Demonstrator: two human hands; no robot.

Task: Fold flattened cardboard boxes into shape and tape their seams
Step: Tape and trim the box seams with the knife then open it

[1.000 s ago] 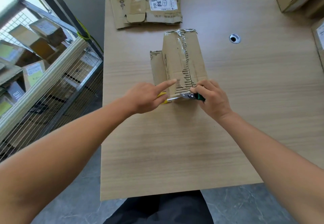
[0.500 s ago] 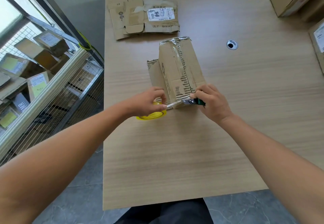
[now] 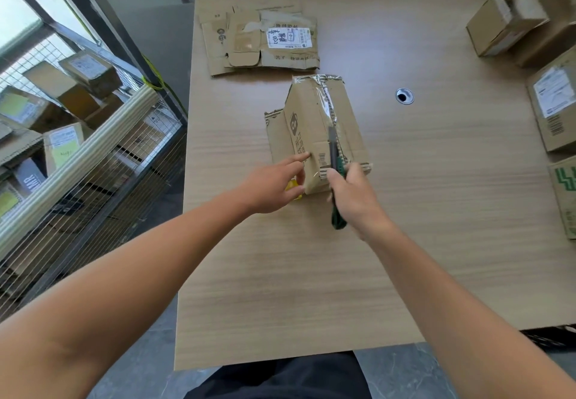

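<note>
A folded brown cardboard box [image 3: 314,124] lies on the wooden table [image 3: 280,289] with clear tape along its top seam. My right hand [image 3: 352,199] grips a green-handled utility knife [image 3: 335,180], its blade pointing away along the taped seam. My left hand [image 3: 274,183] has straight fingers touching the box's near left side. A yellow tape roll [image 3: 293,188] peeks out under my left hand, mostly hidden.
Flattened boxes [image 3: 261,38] lie at the table's far side. Assembled boxes [image 3: 514,18] stand at the right edge, with more [image 3: 554,102] nearer. A cable grommet [image 3: 404,96] sits right of the box. A wire-mesh rack [image 3: 78,136] of parcels stands left.
My right hand turned the knife from lying across the box's near end to pointing along the seam. My left hand let go of the tape and straightened its fingers onto the box.
</note>
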